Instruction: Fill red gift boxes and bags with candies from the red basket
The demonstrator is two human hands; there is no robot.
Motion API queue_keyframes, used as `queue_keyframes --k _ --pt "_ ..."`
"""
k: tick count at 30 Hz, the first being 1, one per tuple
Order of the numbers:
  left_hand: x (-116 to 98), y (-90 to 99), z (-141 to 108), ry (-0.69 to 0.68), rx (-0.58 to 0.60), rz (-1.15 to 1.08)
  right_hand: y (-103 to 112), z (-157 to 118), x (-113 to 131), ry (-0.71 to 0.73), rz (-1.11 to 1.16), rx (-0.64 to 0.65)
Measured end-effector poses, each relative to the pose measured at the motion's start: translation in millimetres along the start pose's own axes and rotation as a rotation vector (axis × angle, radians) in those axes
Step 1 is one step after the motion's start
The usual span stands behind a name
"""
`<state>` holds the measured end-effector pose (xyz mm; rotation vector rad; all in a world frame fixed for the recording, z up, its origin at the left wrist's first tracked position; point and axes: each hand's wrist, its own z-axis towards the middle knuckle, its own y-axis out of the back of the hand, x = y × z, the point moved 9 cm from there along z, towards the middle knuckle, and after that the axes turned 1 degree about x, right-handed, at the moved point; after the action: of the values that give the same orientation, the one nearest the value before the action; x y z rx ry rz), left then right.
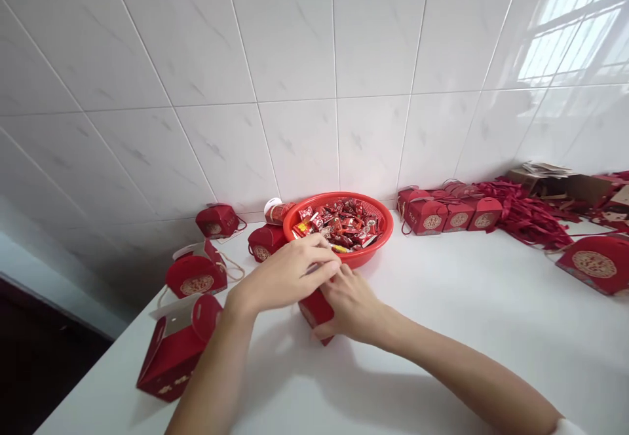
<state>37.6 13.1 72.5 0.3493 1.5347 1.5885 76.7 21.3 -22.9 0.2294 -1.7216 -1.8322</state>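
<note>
Fingers of the right hand (352, 307) clamped a red box (314, 308) near the left hand (289, 269), grip unclear; pushing risked jolting the twelve-o'clock basket (366, 256).

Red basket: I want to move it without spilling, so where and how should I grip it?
Probably the rim, from the right: it curves broadly outward there, while red boxes crowd the left and the tiled wall stands behind. Keep the basket level; sweets lie heaped inside.
</note>
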Motion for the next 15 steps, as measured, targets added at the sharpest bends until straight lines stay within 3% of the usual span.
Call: queue_keyframes --k 3,6,11,15 --pt "32 -28.5 15 0.129 0.163 0.02 4 -13 -13 -0.096 -0.043 0.099" --pt "42 -45.2 18 0.159 0.239 0.005 5 -16 -16 -0.111 -0.059 0.142" --pt "53 -54.3 15 0.262 0.287 0.004 7 -21 -19 -0.064 -0.041 0.17" --pt "68 -59.2 12 0.36 0.326 -0.03 23 -30 -25 -0.038 0.081 0.188"
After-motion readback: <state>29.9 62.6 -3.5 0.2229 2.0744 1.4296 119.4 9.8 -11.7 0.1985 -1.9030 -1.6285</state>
